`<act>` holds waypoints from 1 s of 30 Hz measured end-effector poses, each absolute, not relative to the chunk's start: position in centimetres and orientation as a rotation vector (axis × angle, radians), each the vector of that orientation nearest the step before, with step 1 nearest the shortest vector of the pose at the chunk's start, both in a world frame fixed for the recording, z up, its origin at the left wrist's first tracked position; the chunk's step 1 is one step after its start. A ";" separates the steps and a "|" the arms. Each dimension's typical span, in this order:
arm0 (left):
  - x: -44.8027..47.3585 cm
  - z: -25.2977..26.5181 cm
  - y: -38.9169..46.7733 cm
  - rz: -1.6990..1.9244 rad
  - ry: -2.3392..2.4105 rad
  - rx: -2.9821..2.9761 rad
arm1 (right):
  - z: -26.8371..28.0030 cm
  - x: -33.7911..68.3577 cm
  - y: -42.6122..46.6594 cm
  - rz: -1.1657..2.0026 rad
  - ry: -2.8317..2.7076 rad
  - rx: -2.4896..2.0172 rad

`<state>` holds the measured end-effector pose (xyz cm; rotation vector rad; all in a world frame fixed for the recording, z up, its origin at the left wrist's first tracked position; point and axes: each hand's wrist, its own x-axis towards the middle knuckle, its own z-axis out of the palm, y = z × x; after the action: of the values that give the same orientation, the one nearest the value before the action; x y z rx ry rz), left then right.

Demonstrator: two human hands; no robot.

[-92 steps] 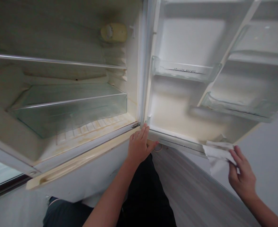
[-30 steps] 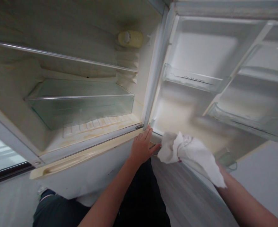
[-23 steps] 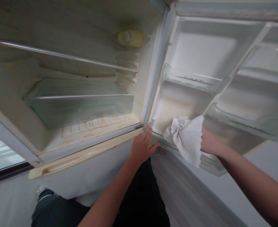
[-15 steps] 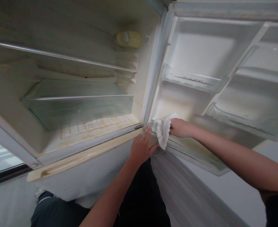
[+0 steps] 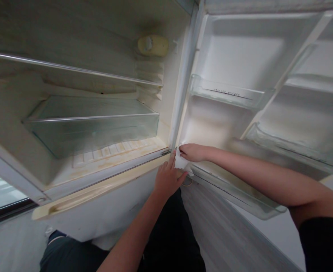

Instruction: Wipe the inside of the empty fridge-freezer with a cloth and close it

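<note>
In my right hand point(image 5: 193, 152) is a crumpled white paper towel point(image 5: 181, 161), its fingers closed and pressing it into the lower hinge-side corner of the open fridge door point(image 5: 208, 128). My left hand point(image 5: 168, 177) lies against the bottom hinge corner right beside it, fingers stretched out and thumb apart. The towel's lower end hangs near the left thumb. Under my right forearm runs the clear bottom door bin point(image 5: 240, 194). Yellowish stains mark the inner door panel above it.
The fridge holds a clear drawer point(image 5: 98, 132), a glass shelf edge point(image 5: 75, 69) and a pale yellow container point(image 5: 152, 45). Its ribbed floor point(image 5: 112, 150) is stained. More door bins point(image 5: 225, 92) stick out above. A lower door with a cream handle edge point(image 5: 98, 189) is below.
My right hand has moved left with the paper towel, from over the door bin into the hinge corner. The door appears swung slightly. My left hand has stayed nearly in place.
</note>
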<state>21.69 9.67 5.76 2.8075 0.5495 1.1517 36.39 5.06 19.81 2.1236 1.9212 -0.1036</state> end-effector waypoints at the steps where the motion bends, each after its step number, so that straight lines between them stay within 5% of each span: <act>1: 21.7 5.8 9.7 1.159 0.555 2.801 | 19.7 36.6 5.1 -0.104 1.936 2.090; 8: 21.0 6.2 10.2 1.137 0.500 2.748 | 17.6 38.0 5.8 -0.119 2.060 1.646; 30: 21.9 6.2 9.3 1.138 0.599 2.855 | 16.9 39.8 4.5 -0.095 2.173 1.555</act>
<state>21.85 9.26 6.17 2.8554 0.5989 1.1382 39.77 4.46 16.88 1.5554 2.1733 -0.0946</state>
